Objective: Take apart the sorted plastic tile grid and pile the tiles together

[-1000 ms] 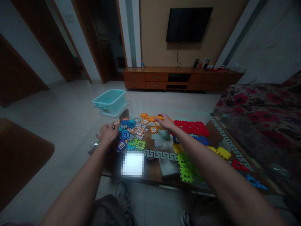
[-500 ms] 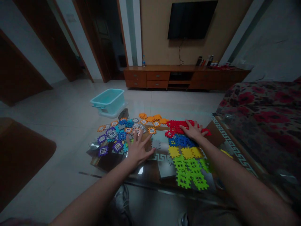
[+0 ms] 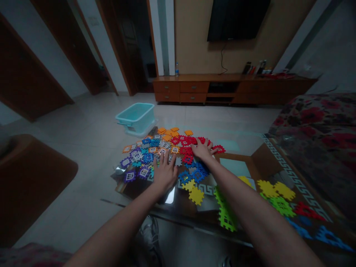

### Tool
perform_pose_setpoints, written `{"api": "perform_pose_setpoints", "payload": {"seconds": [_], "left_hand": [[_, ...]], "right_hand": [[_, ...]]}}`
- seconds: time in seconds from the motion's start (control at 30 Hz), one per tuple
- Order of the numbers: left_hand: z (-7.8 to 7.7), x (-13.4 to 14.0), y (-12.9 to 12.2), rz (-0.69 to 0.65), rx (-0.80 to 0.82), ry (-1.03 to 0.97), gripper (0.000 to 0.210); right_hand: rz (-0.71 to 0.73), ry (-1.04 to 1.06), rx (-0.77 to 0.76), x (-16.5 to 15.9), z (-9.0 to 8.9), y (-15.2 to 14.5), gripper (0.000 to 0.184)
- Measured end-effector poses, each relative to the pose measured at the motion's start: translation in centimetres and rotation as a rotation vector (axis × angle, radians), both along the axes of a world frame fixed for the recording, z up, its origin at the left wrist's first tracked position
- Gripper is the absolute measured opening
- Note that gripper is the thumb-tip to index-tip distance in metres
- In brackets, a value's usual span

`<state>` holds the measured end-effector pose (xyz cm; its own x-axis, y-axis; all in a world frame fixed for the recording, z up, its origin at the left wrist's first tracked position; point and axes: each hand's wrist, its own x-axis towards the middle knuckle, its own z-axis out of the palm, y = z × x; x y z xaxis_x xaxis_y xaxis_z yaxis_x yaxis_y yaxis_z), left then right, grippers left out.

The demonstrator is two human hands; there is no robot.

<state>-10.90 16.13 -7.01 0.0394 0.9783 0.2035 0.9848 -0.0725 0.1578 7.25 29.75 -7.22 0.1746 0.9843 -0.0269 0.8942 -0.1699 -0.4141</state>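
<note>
Left hand (image 3: 166, 176): splayed palm down, with fingers fanned and nothing pinched between them; pointing at the heap, just beside a grey tile (image 3: 178, 161) and a window tile (image 3: 175, 149); cannot tell whether touching.
Right hand (image 3: 203, 150): laid palm down over the red tiles (image 3: 183, 141), with fingers spread and nothing clasped.
Red: partly covered by the right hand, bunched against the rest of the heap, close to the orange tiles (image 3: 168, 132).
Orange: mostly loosely stacked along the far side of the heap.
Purple tiles (image 3: 130, 176): scattered at the heap's left end.
Blue tiles (image 3: 198, 175): lying between red and yellow, near the right wrist.
Yellow tiles (image 3: 196, 195): placed nearer the front; also seen past the right forearm.
Green tiles (image 3: 227, 219): partly hidden by the right forearm.
Table (image 3: 136, 193): glass-topped, bearing all the tiles.
Tub (image 3: 146, 119): standing upright on the floor, beyond the heap.
Back wall: lined with a cabinet (image 3: 167, 87), below a TV (image 3: 239, 18).
</note>
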Motion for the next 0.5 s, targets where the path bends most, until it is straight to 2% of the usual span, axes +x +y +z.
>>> {"api": "perform_pose_setpoints", "payload": {"seconds": [0.17, 0.27, 0.4, 0.5], "left_hand": [[0.2, -0.5, 0.3, 0.018, 0.027, -0.006, 0.050], [0.2, -0.7, 0.3, 0.015, 0.043, -0.012, 0.051], [0.5, -0.9, 0.1, -0.022, 0.042, -0.027, 0.058], [1.1, -0.5, -0.5, -0.136, -0.022, -0.043, 0.066]], "right_hand": [[0.031, 0.089, 0.011, -3.7, 0.4, 0.5, 0.058], [0.095, 0.094, 0.047, -4.3, 1.2, 0.7, 0.051], [0.081, 0.070, 0.108, -2.5, 2.3, 1.0, 0.047], [-0.017, 0.051, 0.101, 0.2, 2.4, 1.8, 0.059]]}}
